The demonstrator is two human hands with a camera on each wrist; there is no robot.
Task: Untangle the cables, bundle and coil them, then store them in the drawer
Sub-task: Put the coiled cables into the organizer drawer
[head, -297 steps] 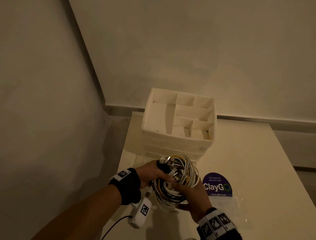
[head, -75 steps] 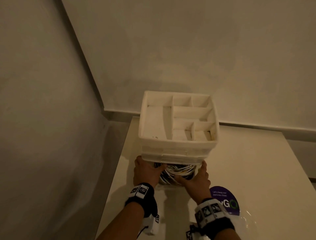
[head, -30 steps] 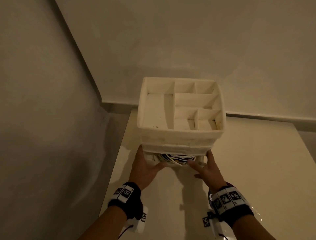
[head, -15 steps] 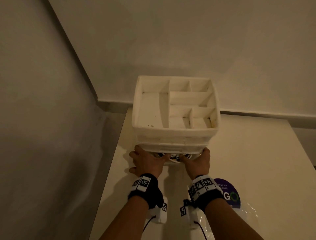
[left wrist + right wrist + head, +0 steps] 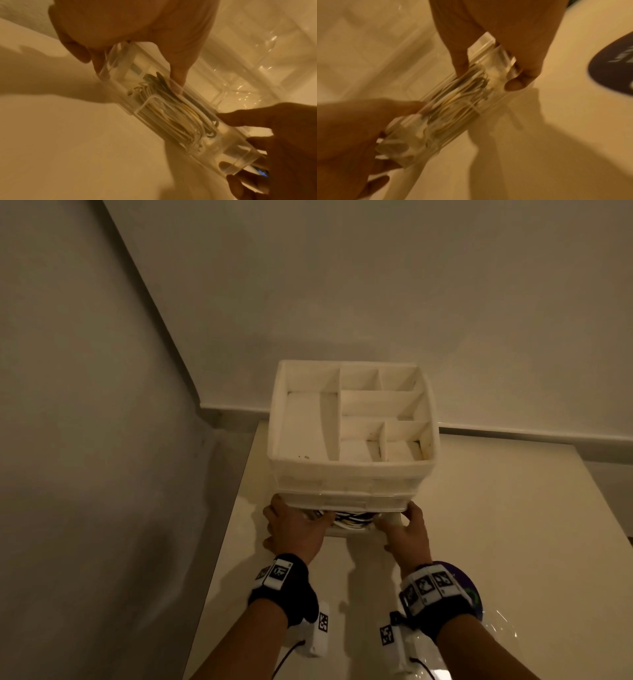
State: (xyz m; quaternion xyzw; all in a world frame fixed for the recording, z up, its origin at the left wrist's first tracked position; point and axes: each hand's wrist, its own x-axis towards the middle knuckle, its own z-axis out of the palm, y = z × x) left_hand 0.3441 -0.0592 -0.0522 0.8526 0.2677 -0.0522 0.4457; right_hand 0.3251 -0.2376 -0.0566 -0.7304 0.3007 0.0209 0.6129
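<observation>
The coiled white, yellow and dark cables (image 5: 349, 517) lie in the clear bottom drawer (image 5: 346, 530) of the white drawer unit (image 5: 352, 474), which stands slightly open. My left hand (image 5: 296, 525) grips the drawer's left front corner and my right hand (image 5: 407, 529) grips its right front corner. In the left wrist view the left hand (image 5: 137, 33) has its thumb over the drawer's (image 5: 214, 146) top edge beside the cables (image 5: 164, 117). In the blurred right wrist view the right hand (image 5: 496, 33) pinches the drawer (image 5: 494, 65) end, with the cables (image 5: 458, 104) behind the clear front.
The unit stands at the back left of a cream table (image 5: 496, 525), close to the wall corner. Its top is an open tray with several dividers (image 5: 359, 419). A purple round sticker (image 5: 469, 594) and a clear plastic sheet lie by my right wrist.
Both hands moved from open in front of the drawer to gripping its front corners. The drawer sits further in, and less of the cables shows than a second ago.
</observation>
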